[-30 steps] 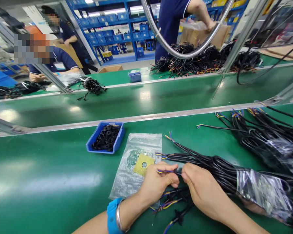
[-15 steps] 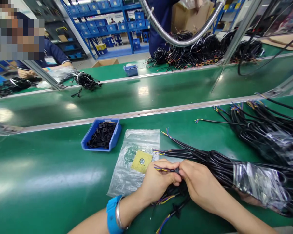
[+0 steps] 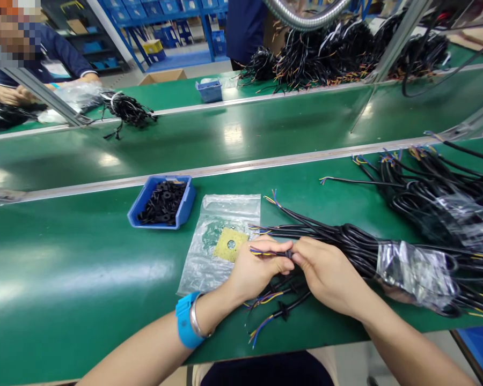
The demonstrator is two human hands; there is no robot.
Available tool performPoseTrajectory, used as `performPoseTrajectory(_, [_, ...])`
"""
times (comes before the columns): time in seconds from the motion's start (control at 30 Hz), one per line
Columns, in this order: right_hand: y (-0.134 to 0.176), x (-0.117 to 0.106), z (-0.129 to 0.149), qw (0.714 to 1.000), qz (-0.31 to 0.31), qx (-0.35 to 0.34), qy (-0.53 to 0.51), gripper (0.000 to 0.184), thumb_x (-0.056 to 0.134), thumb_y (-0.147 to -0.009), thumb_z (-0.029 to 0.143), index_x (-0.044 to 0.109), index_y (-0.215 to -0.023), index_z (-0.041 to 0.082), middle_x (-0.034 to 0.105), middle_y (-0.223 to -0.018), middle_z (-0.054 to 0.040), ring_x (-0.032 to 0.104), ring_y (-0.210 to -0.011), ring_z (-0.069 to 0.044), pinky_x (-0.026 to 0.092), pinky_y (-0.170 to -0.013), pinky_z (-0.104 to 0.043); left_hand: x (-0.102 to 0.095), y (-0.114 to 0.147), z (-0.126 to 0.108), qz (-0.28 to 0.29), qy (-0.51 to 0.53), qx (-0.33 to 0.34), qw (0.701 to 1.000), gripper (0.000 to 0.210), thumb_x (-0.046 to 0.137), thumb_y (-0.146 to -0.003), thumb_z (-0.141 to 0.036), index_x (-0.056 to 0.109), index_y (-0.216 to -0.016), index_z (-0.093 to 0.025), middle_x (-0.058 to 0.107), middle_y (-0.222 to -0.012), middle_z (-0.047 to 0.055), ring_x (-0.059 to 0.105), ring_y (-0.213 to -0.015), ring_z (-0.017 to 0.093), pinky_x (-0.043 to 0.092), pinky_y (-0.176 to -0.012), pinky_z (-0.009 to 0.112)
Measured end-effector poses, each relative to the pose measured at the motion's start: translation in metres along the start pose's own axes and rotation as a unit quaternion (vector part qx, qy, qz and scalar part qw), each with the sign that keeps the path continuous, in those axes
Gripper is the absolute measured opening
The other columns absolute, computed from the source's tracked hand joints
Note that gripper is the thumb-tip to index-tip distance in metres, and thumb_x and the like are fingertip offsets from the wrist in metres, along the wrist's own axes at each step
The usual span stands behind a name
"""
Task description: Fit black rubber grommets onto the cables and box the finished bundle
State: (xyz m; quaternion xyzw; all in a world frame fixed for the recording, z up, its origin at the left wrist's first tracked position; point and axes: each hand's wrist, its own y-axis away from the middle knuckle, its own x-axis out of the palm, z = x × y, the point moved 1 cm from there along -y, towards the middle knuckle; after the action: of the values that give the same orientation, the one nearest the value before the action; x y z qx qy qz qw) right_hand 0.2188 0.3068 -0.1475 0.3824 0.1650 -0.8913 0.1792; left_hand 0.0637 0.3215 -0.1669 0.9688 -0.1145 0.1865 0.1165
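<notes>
No readable text anywhere (labels too blurred).

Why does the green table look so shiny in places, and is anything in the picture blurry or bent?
Head view: overhead lights leave pale glare patches on the green bench and the far belt; the rails bow from wide-lens distortion; the co-worker's face is pixelated; the left hand, right hand and the cable they pinch are sharp.

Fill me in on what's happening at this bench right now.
A person at a green bench holds one black cable between both hands: the left hand pinches its end with the coloured wires, the right hand grips it just behind, at a small black ring. A bundle of black cables lies to the right. A blue tray of black rings and a plastic bag sit ahead. Other people work across the belt.
</notes>
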Motion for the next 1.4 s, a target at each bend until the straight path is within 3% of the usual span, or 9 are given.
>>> performPoseTrajectory(0.2, [-0.002, -0.005, 0.003, 0.999, 0.040, 0.015, -0.020, 0.024, 0.034, -0.092, 0.013, 0.044, -0.070, 0.019, 0.050, -0.067, 0.0004, 0.048, -0.063, -0.013, 0.036, -0.060, -0.025, 0.003, 0.003, 0.009, -0.002, -0.019, 0.068, 0.998, 0.029, 0.085, -0.051, -0.015, 0.077, -0.077, -0.023, 0.062, -0.065, -0.002, 0.058, -0.049, 0.010, 0.053, -0.048, 0.025])
performPoseTrajectory(0.33, [0.001, -0.004, 0.005, 0.998, 0.049, 0.006, -0.025, 0.024, 0.034, -0.093, 0.014, 0.045, -0.072, 0.019, 0.053, -0.071, -0.0002, 0.049, -0.065, -0.013, 0.037, -0.062, -0.025, -0.004, 0.006, 0.007, -0.009, -0.103, 0.080, 0.991, 0.028, 0.087, -0.049, -0.018, 0.077, -0.075, -0.022, 0.064, -0.066, 0.001, 0.060, -0.063, 0.013, 0.050, -0.061, 0.025])
performPoseTrajectory(0.6, [0.006, -0.002, 0.007, 0.998, 0.064, 0.010, 0.020, 0.026, 0.033, -0.094, 0.015, 0.054, -0.079, 0.017, 0.058, -0.078, -0.0037, 0.053, -0.072, -0.015, 0.040, -0.068, -0.027, -0.020, 0.012, -0.002, 0.049, -0.128, -0.031, 0.990, 0.056, 0.086, -0.053, -0.021, 0.068, -0.107, -0.020, 0.065, -0.087, 0.002, 0.061, -0.075, 0.014, 0.051, -0.072, 0.027])
performPoseTrajectory(0.83, [0.018, 0.009, 0.020, 0.983, 0.095, 0.039, 0.150, 0.023, 0.038, -0.091, 0.010, 0.056, -0.079, 0.017, 0.060, -0.073, -0.0034, 0.057, -0.064, -0.017, 0.037, -0.061, -0.029, -0.027, 0.019, -0.021, 0.172, -0.270, 0.070, 0.945, 0.030, 0.069, -0.075, -0.036, 0.073, -0.097, -0.016, 0.067, -0.105, 0.011, 0.061, -0.098, 0.023, 0.047, -0.087, 0.034])
performPoseTrajectory(0.93, [0.027, 0.011, 0.024, 0.978, 0.070, 0.009, 0.196, 0.016, 0.043, -0.090, 0.012, 0.058, -0.085, 0.016, 0.061, -0.077, -0.0049, 0.058, -0.070, -0.019, 0.039, -0.064, -0.029, -0.027, 0.019, -0.024, 0.181, -0.294, 0.076, 0.935, 0.029, 0.060, -0.083, -0.038, 0.074, -0.097, -0.018, 0.066, -0.113, 0.011, 0.060, -0.106, 0.024, 0.045, -0.092, 0.035])
performPoseTrajectory(1.03, [0.032, -0.001, 0.026, 0.972, -0.001, -0.040, 0.233, 0.015, 0.045, -0.090, 0.015, 0.059, -0.095, 0.015, 0.060, -0.083, -0.0055, 0.056, -0.075, -0.018, 0.038, -0.068, -0.028, -0.023, 0.021, -0.023, 0.183, -0.301, 0.089, 0.932, 0.032, 0.055, -0.086, -0.040, 0.075, -0.093, -0.016, 0.068, -0.109, 0.011, 0.061, -0.106, 0.024, 0.044, -0.094, 0.035])
performPoseTrajectory(1.13, [0.025, -0.017, 0.027, 0.939, -0.054, -0.050, 0.337, 0.012, 0.050, -0.087, 0.013, 0.061, -0.086, 0.019, 0.056, -0.076, -0.0029, 0.051, -0.070, -0.019, 0.034, -0.065, -0.030, -0.017, 0.027, -0.023, 0.283, -0.318, 0.101, 0.899, 0.037, 0.049, -0.090, -0.040, 0.074, -0.095, -0.013, 0.070, -0.108, 0.013, 0.061, -0.109, 0.023, 0.038, -0.104, 0.034])
performPoseTrajectory(1.23, [0.007, -0.025, 0.027, 0.891, -0.027, 0.001, 0.454, 0.010, 0.061, -0.078, 0.011, 0.060, -0.072, 0.019, 0.055, -0.072, -0.0044, 0.049, -0.071, -0.023, 0.029, -0.063, -0.034, -0.014, 0.035, -0.029, 0.393, -0.378, 0.111, 0.831, 0.040, 0.047, -0.091, -0.039, 0.069, -0.110, -0.012, 0.062, -0.124, 0.015, 0.053, -0.122, 0.025, 0.033, -0.109, 0.035])
performPoseTrajectory(1.4, [-0.016, -0.021, 0.025, 0.870, 0.008, 0.045, 0.492, 0.015, 0.053, -0.077, 0.004, 0.058, -0.070, 0.017, 0.057, -0.073, -0.0078, 0.050, -0.076, -0.025, 0.027, -0.064, -0.035, -0.020, 0.043, -0.042, 0.431, -0.453, 0.084, 0.776, 0.059, 0.057, -0.084, -0.049, 0.051, -0.133, -0.017, 0.039, -0.145, 0.014, 0.035, -0.134, 0.030, 0.031, -0.110, 0.041])
